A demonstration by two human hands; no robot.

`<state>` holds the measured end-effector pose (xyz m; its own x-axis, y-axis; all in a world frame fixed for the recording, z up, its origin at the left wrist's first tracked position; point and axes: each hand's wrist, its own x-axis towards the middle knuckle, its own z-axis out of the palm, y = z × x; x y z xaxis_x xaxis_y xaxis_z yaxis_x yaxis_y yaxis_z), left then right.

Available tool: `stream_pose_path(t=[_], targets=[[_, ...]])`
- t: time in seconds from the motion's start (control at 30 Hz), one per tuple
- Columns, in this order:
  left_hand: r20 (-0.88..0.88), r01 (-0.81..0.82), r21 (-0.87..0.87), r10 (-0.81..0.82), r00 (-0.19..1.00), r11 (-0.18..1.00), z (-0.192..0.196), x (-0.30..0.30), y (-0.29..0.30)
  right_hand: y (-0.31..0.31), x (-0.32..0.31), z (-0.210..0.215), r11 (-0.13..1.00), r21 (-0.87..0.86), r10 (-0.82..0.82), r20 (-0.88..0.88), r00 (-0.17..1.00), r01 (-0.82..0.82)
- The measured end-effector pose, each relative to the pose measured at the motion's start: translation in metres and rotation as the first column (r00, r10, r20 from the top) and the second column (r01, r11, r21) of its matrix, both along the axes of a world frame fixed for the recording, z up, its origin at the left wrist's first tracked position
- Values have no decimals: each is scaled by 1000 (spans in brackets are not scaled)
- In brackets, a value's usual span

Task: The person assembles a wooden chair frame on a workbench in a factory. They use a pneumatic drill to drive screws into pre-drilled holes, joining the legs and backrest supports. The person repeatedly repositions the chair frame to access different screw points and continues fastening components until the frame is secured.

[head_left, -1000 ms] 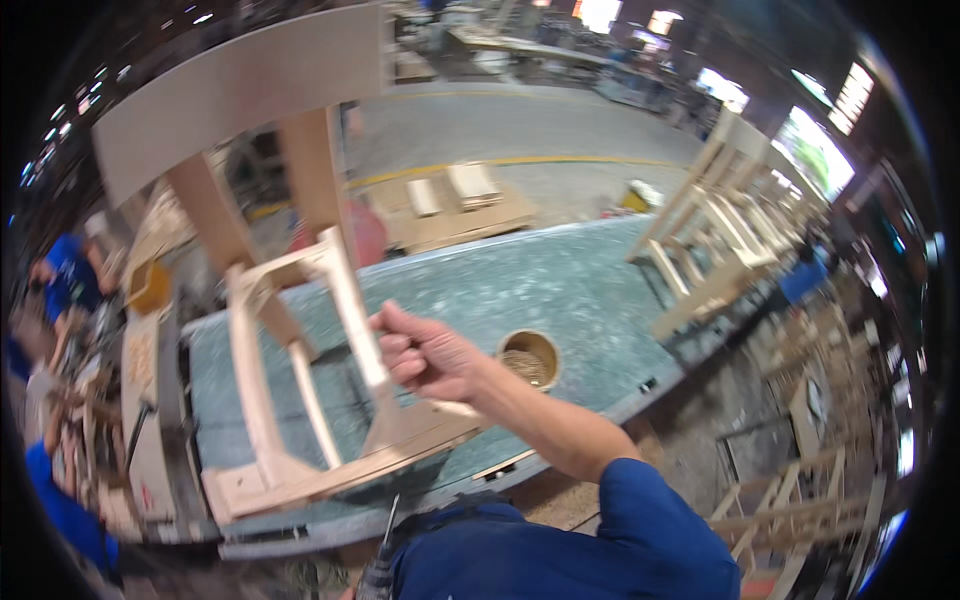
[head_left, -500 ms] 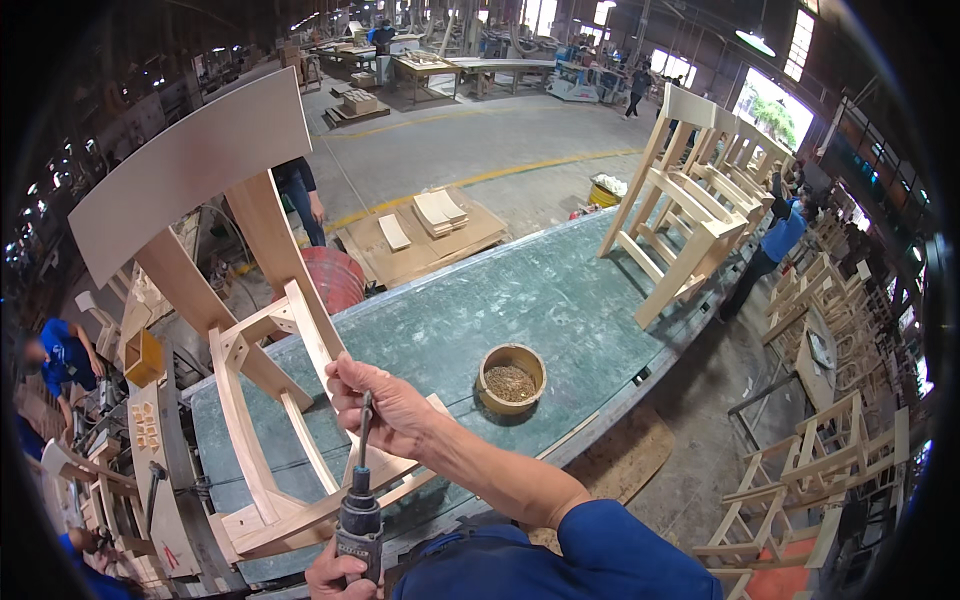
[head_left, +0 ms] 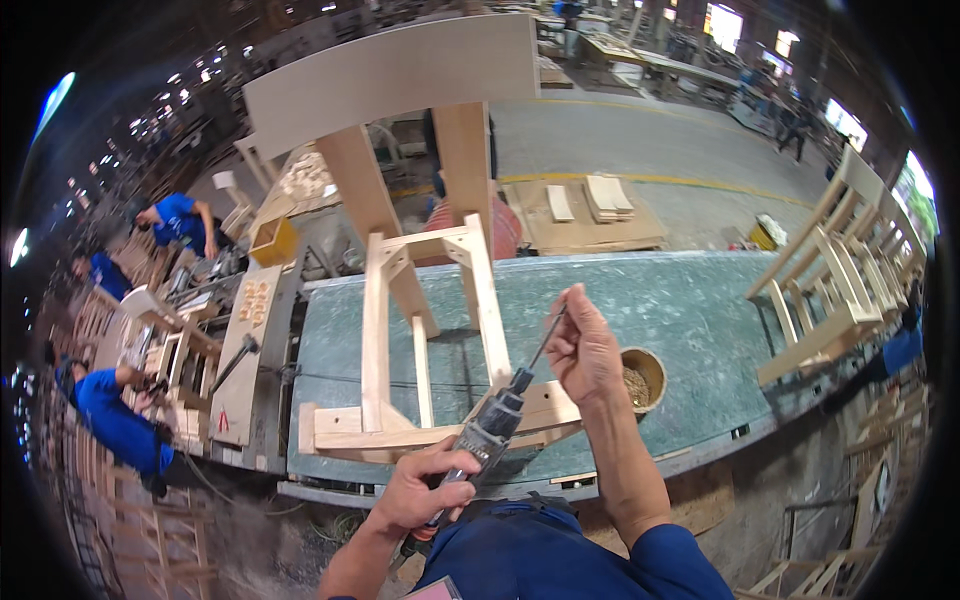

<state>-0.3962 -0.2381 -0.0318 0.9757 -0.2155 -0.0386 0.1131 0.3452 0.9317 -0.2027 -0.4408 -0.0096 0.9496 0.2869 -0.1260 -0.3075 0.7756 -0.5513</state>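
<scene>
My left hand (head_left: 428, 490) is wrapped round a power screwdriver (head_left: 490, 428), its long bit slanting up to the right. At the bit's tip my right hand (head_left: 588, 352) has its fingers pinched together; whatever is between them is too small to make out. Just beyond the tool, an unfinished wooden chair (head_left: 487, 300) rests on the green-topped workbench (head_left: 690, 300), its broad curved backrest (head_left: 390, 82) at the far side. A round tub (head_left: 656, 370) with small brownish pieces, perhaps screws, stands right beside my right wrist.
More wooden chairs (head_left: 840, 270) stand at the bench's right end. To the left, a side bench holds a hammer (head_left: 236, 362) and a yellow bin (head_left: 273, 242). Co-workers in blue (head_left: 125, 420) are busy there. Curved boards (head_left: 608, 197) lie on a low stack beyond the bench.
My view has swung left, bringing the chair to the middle. The screwdriver now tilts more to the right, with my right hand still at the bit's tip.
</scene>
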Motion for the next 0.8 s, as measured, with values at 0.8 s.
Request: stream_pose_path(t=[0.8], targets=[[-132,134,42,-128,983,990,86,49,-9,4,60,-2,994,-105,-29,-6,1000,28]])
